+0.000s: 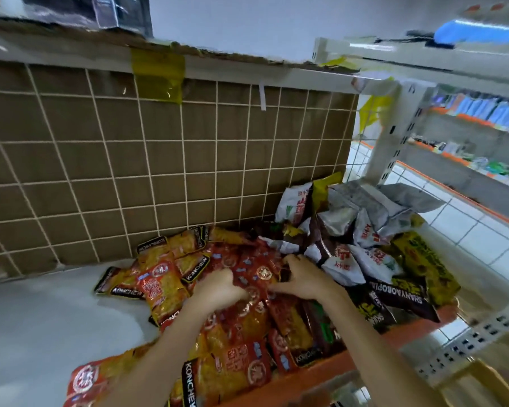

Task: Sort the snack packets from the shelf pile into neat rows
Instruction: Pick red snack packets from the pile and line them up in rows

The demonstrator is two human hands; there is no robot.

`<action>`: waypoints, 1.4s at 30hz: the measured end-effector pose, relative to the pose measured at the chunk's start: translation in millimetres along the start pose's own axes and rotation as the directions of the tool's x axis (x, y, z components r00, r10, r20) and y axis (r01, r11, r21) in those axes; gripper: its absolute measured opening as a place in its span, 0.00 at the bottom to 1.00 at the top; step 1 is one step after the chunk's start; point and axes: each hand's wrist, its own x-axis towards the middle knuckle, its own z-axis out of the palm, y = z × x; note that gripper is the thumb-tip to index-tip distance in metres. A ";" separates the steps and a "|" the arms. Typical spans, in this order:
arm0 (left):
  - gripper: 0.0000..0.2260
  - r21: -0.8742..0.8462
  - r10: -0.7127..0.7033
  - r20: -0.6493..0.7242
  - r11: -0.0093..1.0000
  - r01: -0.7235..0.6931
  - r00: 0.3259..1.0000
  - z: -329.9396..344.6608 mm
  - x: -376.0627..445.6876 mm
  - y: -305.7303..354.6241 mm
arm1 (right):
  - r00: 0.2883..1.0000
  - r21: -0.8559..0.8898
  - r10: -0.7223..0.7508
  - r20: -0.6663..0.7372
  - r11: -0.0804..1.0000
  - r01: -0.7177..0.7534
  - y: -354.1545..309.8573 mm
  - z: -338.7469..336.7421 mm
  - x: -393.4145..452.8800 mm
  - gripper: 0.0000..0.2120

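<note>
A heap of red and orange snack packets covers the middle of the white shelf. My left hand lies on top of it, fingers curled round a red packet. My right hand grips the same red packet from the right side, fingers bent into the pile. To the right lie silver and white packets, dark packets and yellow-green ones, jumbled against the corner.
A brown wire-grid back panel rises behind the shelf. The shelf's orange front edge runs at the lower right. A white perforated upright and further stocked shelves stand to the right. Bare white shelf lies at the left.
</note>
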 end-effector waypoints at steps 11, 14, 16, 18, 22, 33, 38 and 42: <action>0.36 -0.529 -0.236 -0.317 0.848 0.035 0.919 4.4 -21.6 1.2 | 0.998 -0.077 -0.049 0.037 0.996 0.052 5.0 4.9 13.7 0.48; 0.31 -0.633 -0.290 -0.319 0.773 0.024 0.902 4.7 -25.7 -1.2 | 0.998 -0.045 -0.059 -0.024 0.997 0.058 5.6 8.9 24.2 0.48; 0.17 -0.666 -0.286 -0.320 0.746 0.000 0.903 5.1 -26.3 -0.5 | 0.994 -0.039 -0.080 -0.067 0.996 0.078 0.6 10.2 28.9 0.47; 0.09 -0.707 -0.290 -0.341 0.706 -0.041 0.894 4.5 -26.3 -0.4 | 0.990 -0.031 -0.101 -0.094 0.995 0.098 -7.2 10.6 33.7 0.45; 0.15 -0.775 -0.347 -0.363 0.627 -0.074 0.865 3.6 -27.3 -2.5 | 0.987 -0.164 -0.100 -0.127 0.983 0.078 -24.1 10.3 43.2 0.45; 0.23 -0.807 -0.381 -0.298 0.590 -0.018 0.875 -0.3 -18.6 -12.1 | 0.995 -0.117 -0.027 -0.099 0.993 0.015 -45.3 13.6 50.9 0.37; 0.20 -0.832 -0.329 -0.327 0.545 -0.104 0.886 -7.5 -22.5 -12.0 | 0.970 0.240 -0.003 -0.241 0.969 0.062 -39.1 19.9 49.9 0.19; 0.19 -0.872 -0.336 -0.334 0.464 -0.154 0.881 -18.5 -23.6 -10.7 | 0.950 0.417 -0.062 -0.306 0.888 0.192 -34.0 16.4 47.3 0.12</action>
